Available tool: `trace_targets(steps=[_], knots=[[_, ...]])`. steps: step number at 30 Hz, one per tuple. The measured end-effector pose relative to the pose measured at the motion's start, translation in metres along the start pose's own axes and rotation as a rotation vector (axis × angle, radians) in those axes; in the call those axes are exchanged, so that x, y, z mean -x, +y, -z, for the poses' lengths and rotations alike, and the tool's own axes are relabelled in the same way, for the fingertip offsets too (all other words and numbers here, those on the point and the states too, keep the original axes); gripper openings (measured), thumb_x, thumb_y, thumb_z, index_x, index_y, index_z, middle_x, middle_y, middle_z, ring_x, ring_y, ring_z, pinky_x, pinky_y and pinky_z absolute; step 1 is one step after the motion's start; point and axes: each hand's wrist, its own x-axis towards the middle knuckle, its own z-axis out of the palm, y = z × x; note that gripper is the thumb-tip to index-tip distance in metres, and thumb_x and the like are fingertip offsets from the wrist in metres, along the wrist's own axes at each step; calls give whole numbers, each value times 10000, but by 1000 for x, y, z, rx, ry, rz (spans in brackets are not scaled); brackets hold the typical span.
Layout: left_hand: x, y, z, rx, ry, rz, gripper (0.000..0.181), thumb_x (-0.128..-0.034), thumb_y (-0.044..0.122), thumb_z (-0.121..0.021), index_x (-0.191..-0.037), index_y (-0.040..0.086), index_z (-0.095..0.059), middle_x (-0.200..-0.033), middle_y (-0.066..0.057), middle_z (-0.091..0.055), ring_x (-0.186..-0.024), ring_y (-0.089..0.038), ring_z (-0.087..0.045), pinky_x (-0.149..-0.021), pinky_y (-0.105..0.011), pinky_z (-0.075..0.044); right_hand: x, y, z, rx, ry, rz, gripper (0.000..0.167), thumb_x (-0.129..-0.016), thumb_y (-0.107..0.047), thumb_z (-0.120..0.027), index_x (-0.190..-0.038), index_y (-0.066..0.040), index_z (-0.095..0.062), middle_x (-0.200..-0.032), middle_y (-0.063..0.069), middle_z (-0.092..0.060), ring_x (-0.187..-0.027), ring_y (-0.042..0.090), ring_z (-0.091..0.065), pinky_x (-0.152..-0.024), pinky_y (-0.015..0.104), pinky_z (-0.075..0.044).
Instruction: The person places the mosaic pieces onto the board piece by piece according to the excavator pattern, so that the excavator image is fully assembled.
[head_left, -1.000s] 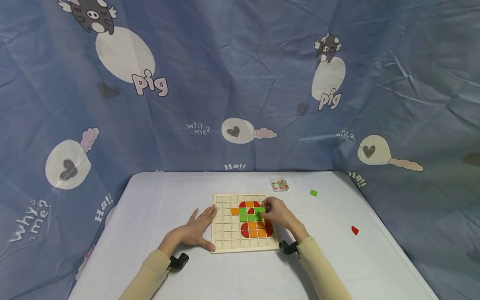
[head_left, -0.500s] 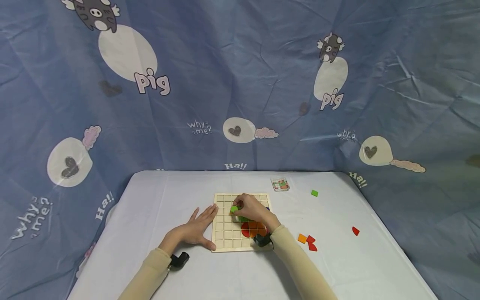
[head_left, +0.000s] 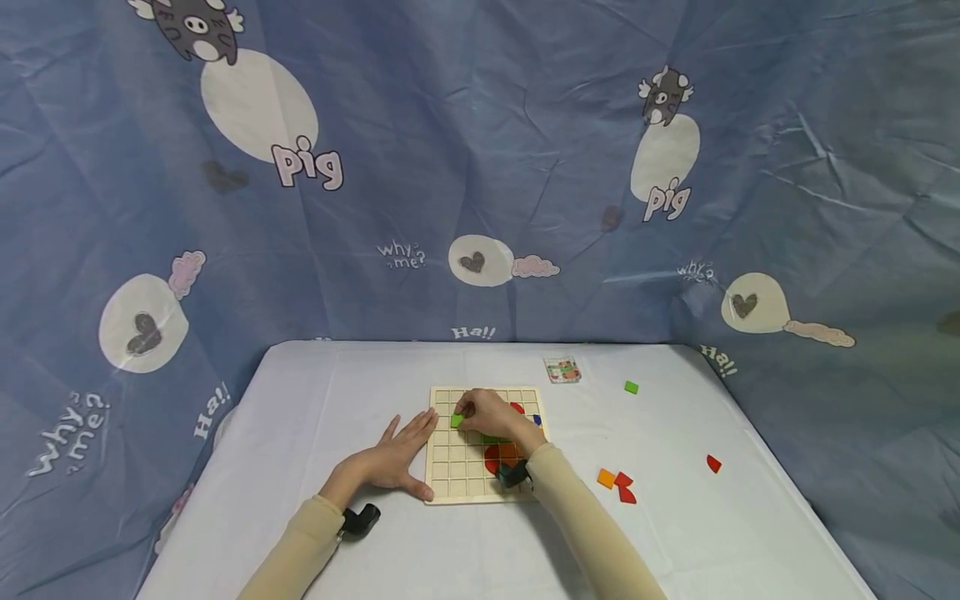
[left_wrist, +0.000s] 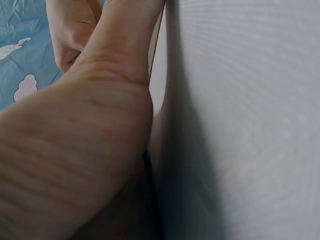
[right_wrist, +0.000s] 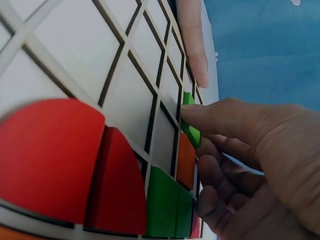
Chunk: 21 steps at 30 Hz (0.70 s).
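Note:
My right hand (head_left: pixel 495 417) pinches a small green square tile (right_wrist: pixel 192 131) between thumb and fingers, over the left part of a pale wooden grid board (head_left: pixel 446 483). In the right wrist view the green tile stands tilted at a cell beside an orange tile (right_wrist: pixel 186 162). Red rounded tiles (right_wrist: pixel 50 160) and green tiles (right_wrist: pixel 162 202) lie in nearby cells. In the head view the right hand hides part of the pattern. My left hand (head_left: pixel 390 462) lies with spread fingers at the board's left edge, thumb at its lower left corner.
Right of the board lie a loose orange square (head_left: pixel 606 478) and two red pieces (head_left: pixel 627 495). Farther out are a red piece (head_left: pixel 713 463) and a green square (head_left: pixel 632 387). A small printed pattern card (head_left: pixel 562 369) lies behind the board on the white table (head_left: pixel 337 375).
My right hand has moved left across the board with the green tile, then lowered it slightly. Its arm has uncovered the loose orange and red pieces. The left hand stays put.

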Motion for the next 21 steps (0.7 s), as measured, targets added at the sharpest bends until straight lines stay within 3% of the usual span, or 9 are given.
trace_targets(steps=[16,21], knots=[[0,0,0,1,5,6,1316,-652,723,-703,-1551,45,-21,-1635,-121,27,-1512,-305,15,-1178,-601,82,2,-1,1,25,-4,21,165,-826,-156,-767,-980,-136,-711,-934,-44,-647,-817,48,-572,-741,178,-502],[1,1,1,3,5,-2,1313,-657,725,-698,-1549,39,-22,-1633,-129,26,-1511,-314,12,-1177,-603,82,10,0,8,-57,13,32,229,-851,-171,-745,-1059,-98,-684,-967,-22,-646,-843,70,-588,-751,209,-520]])
